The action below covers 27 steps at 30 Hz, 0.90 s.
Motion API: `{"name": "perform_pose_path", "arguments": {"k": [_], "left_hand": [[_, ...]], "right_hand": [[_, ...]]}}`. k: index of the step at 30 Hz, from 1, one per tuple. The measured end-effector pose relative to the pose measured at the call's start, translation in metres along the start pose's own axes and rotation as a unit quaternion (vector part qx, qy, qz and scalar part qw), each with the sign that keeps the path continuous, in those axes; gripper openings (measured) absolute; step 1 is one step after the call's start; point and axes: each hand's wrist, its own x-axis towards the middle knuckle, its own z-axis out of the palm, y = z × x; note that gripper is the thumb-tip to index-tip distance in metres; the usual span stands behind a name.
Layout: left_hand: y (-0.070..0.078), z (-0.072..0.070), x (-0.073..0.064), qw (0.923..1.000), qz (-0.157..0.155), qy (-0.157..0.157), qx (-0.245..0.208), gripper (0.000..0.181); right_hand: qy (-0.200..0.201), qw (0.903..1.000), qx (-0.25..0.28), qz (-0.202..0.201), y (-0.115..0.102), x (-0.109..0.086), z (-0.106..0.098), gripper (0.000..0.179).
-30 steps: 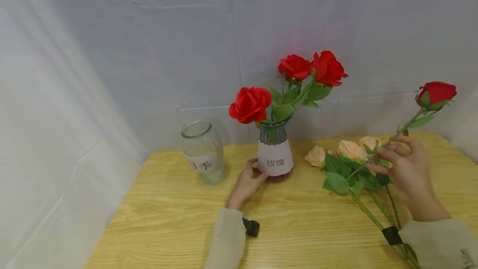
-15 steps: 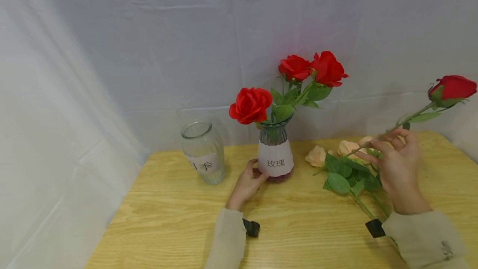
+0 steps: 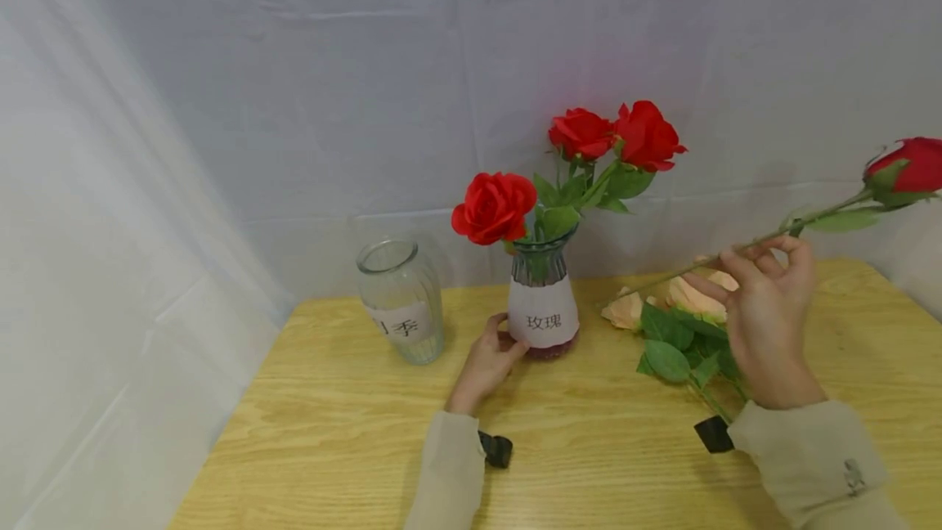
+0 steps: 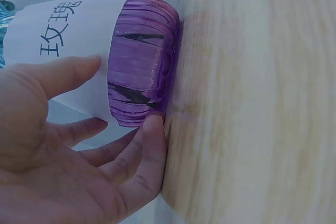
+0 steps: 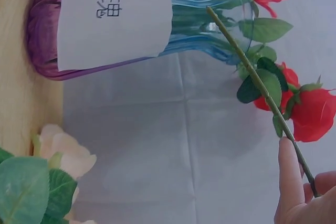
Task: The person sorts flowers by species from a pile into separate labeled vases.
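My right hand [image 3: 773,325] pinches the stem of a dark red rose [image 3: 908,168]. The bloom points right and the bare stem slants down left, its lower end above the peach flowers. In the right wrist view the stem [image 5: 247,61] crosses in front of a vase neck. My left hand [image 3: 489,366] grips the lower left side of that labelled vase [image 3: 543,313], thumb in front and fingers at its side and back. The vase stands upright, bluish at the neck and purple at the base [image 4: 142,56]. Several bright red roses [image 3: 495,208] stand in it.
A clear glass vase [image 3: 401,293] with a white label stands left of the held one. Several peach flowers [image 3: 625,309] with green leaves [image 3: 666,358] lie on the wooden table [image 3: 353,448] under my right hand. A white cloth [image 3: 353,121] hangs behind.
My right hand has moved left over the table, and the dark red rose has tilted flatter, its bloom swinging right and its stem end reaching left. The left hand and vase have stayed put.
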Motion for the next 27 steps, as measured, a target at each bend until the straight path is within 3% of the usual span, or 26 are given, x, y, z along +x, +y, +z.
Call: {"name": "perform_pose_path", "arguments": {"k": [12,18,23,27], "left_hand": [[0.001,-0.001,-0.001,1.0,0.005,-0.001,0.003,0.058],[-0.001,-0.001,-0.001,1.0,0.003,0.0,0.003,0.058],[-0.009,0.0,0.003,0.9998,0.021,-0.003,-0.001,0.059],[-0.008,-0.001,0.001,0.9998,0.019,-0.005,-0.005,0.059]], "right_hand": [[-0.008,0.9977,0.054,-0.039,-0.001,0.001,0.035,0.025],[-0.016,0.9957,0.051,-0.076,0.0,0.001,0.053,0.026],[-0.046,0.9909,0.011,-0.126,0.005,0.001,0.06,0.025],[-0.092,0.9772,-0.053,-0.184,0.011,0.001,0.064,0.023]]}}
